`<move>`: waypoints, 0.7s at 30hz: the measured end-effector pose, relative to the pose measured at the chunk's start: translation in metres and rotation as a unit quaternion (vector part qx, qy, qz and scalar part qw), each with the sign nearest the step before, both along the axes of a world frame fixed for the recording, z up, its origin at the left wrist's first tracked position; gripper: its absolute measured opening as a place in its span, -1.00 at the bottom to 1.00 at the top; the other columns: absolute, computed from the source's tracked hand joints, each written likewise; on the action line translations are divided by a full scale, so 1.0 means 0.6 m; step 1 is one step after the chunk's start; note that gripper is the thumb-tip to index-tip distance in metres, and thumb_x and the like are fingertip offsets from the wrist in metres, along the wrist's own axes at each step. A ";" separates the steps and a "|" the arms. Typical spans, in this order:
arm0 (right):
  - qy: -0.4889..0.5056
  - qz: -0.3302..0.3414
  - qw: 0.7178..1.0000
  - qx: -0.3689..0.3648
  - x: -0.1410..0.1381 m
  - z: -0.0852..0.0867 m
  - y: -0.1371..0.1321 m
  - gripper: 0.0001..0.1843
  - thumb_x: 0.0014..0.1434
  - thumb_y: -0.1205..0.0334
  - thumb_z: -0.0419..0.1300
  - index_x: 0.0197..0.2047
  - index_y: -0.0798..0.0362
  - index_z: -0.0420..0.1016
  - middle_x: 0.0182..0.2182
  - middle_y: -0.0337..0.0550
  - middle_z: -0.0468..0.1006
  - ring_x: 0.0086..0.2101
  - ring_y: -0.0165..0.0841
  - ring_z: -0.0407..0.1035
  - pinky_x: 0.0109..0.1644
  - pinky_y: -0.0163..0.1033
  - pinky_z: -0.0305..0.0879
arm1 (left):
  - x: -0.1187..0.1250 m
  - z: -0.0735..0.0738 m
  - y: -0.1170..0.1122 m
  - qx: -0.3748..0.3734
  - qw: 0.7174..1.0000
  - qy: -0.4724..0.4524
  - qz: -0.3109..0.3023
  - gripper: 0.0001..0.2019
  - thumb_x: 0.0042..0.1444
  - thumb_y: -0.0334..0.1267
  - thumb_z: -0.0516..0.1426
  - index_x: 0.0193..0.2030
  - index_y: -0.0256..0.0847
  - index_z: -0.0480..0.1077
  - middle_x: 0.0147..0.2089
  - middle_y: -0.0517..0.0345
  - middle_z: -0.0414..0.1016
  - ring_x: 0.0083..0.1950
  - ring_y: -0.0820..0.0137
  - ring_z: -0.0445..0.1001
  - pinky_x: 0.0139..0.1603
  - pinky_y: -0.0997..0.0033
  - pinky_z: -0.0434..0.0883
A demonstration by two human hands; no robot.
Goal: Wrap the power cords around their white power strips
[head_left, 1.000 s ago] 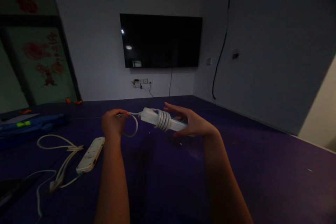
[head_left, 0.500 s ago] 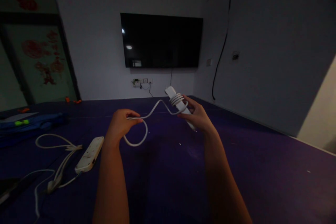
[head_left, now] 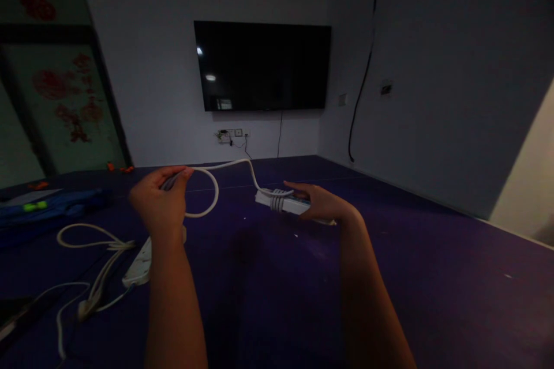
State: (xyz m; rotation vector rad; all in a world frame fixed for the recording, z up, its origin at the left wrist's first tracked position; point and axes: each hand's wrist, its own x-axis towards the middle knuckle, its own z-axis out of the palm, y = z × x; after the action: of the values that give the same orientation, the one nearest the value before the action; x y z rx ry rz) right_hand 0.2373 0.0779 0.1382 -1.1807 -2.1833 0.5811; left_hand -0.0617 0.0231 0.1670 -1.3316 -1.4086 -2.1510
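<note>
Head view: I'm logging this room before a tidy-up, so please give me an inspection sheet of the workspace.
Surface: dark purple floor, a few small pale specks.
Job's things: white strip with its cord, a few turns wound round the strip.
Clutter: second strip lying at left; blue thing farther left.
Hands: left hand pinches the cord near a loop; right hand grips the strip.
Cables: cord arcs from the strip to the left hand; loose cords by the second strip; black cable down the right wall.
Surroundings: dark TV on the wall, socket below it, door with red pattern at left.
</note>
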 end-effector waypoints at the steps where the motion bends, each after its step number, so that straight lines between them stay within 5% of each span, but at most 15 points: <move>1: -0.006 0.020 0.999 -0.044 -0.001 0.002 -0.003 0.08 -0.31 0.47 0.33 0.31 0.03 0.03 -0.01 0.00 0.50 -0.13 -0.20 0.42 -0.12 -0.19 0.37 | -0.003 -0.003 0.005 0.003 1.000 0.004 0.018 -0.82 -0.12 -0.19 0.23 -0.39 -0.24 0.53 -0.42 0.13 0.56 -0.37 0.35 0.50 -0.27 0.37 0.42; 5: -0.007 0.116 0.981 -0.157 -0.003 0.008 -0.014 0.13 -0.29 0.41 0.36 0.33 -0.02 -0.06 -0.08 -0.06 0.55 -0.17 -0.23 0.44 -0.17 -0.22 0.37 | -0.017 -0.016 0.029 -0.023 0.997 0.013 0.070 -0.81 -0.08 -0.18 0.20 -0.38 -0.25 0.53 -0.40 0.09 0.56 -0.36 0.32 0.51 -0.27 0.34 0.41; 11: 0.068 0.198 0.966 -0.150 0.004 0.020 -0.032 0.12 -0.26 0.40 0.38 0.33 -0.02 -0.07 -0.03 -0.03 0.51 -0.15 -0.28 0.43 -0.11 -0.21 0.37 | -0.027 -0.041 0.065 -0.180 0.977 0.048 0.104 -0.81 -0.08 -0.16 0.19 -0.36 -0.21 0.52 -0.32 0.04 0.57 -0.26 0.23 0.52 -0.27 0.31 0.38; 17: 0.228 0.176 0.956 -0.063 0.012 0.029 -0.047 0.12 -0.25 0.39 0.38 0.34 0.03 -0.07 -0.13 -0.06 0.56 -0.29 -0.34 0.46 -0.24 -0.27 0.41 | -0.021 -0.057 0.087 -0.353 0.927 0.114 -0.053 -0.88 -0.15 -0.19 0.21 -0.51 -0.19 0.46 -0.49 0.11 0.53 -0.41 0.33 0.49 -0.44 0.42 0.30; 21: 0.294 0.122 0.948 0.001 0.002 0.030 -0.040 0.04 -0.27 0.37 0.38 0.30 0.03 0.06 -0.21 -0.09 0.58 -0.28 -0.28 0.47 -0.21 -0.20 0.41 | 0.006 -0.057 0.094 -0.358 0.902 0.137 -0.200 -0.87 -0.20 -0.21 0.23 -0.56 -0.22 0.44 -0.50 0.09 0.53 -0.39 0.34 0.49 -0.37 0.42 0.33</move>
State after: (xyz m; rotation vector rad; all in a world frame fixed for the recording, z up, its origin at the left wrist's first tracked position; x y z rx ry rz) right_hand 0.2385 0.0539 0.1563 -0.6213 -1.8086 0.9015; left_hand -0.0580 0.0793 0.1329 -2.2475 -2.0348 -1.5614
